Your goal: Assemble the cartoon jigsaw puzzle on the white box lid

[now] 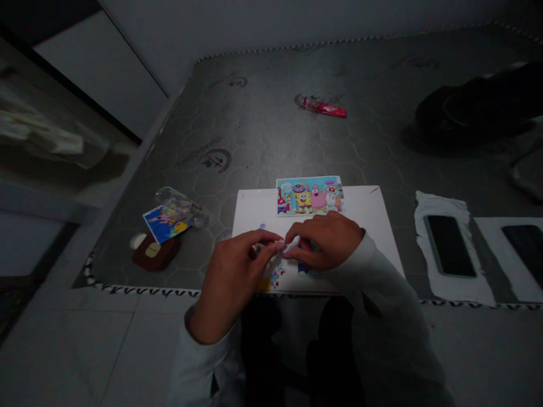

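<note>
Over a white board (pixel 367 206), my left hand (pixel 237 265) and my right hand (pixel 326 240) meet fingertip to fingertip. Both are closed in a pinch on a small, crumpled, whitish see-through piece (pixel 291 245); its exact kind is too dim to tell. Tiny coloured bits (pixel 278 277) show beneath the fingers, either loose or printed. A cartoon picture card (pixel 311 198) lies flat just beyond my hands, across the board's far edge. Part of another colourful print is hidden under my right hand.
On the left are a second cartoon card (pixel 163 229) under a clear plastic item (pixel 180 208) and a brown case (pixel 155 252). A red-and-clear packet (pixel 322 106) lies farther back. At right, a phone (pixel 449 246) rests on a white cloth (pixel 424 212); another dark device (pixel 526 246) lies beside it.
</note>
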`<action>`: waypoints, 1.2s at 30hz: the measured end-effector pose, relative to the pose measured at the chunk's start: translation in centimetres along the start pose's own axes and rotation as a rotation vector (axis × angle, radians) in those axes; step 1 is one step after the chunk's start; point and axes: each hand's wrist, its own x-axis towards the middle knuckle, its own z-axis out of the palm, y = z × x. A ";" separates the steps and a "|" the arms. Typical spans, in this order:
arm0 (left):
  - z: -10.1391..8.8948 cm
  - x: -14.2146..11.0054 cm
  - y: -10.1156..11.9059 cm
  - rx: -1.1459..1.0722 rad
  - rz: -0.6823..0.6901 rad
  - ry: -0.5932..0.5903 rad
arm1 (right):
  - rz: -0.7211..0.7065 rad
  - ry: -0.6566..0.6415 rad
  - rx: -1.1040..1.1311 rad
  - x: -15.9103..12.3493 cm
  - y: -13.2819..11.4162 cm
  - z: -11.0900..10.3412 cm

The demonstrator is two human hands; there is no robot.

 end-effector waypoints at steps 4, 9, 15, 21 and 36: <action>-0.3 -0.1 0.0 -0.067 -0.047 -0.018 | -0.029 -0.028 -0.006 0.3 -0.6 -0.1; -0.7 -0.4 -1.1 0.034 -0.114 -0.018 | 0.026 -0.085 -0.035 0.3 -0.4 0.2; -2.0 -1.5 -1.8 0.372 -0.336 -0.052 | 0.093 -0.246 -0.034 0.9 -1.0 0.8; -2.9 -1.6 -1.2 0.459 -0.560 -0.149 | 0.089 -0.464 -0.033 1.7 -2.4 1.0; -2.4 -1.4 -1.6 0.394 -0.570 -0.022 | 0.108 -0.535 -0.057 2.3 -2.1 2.2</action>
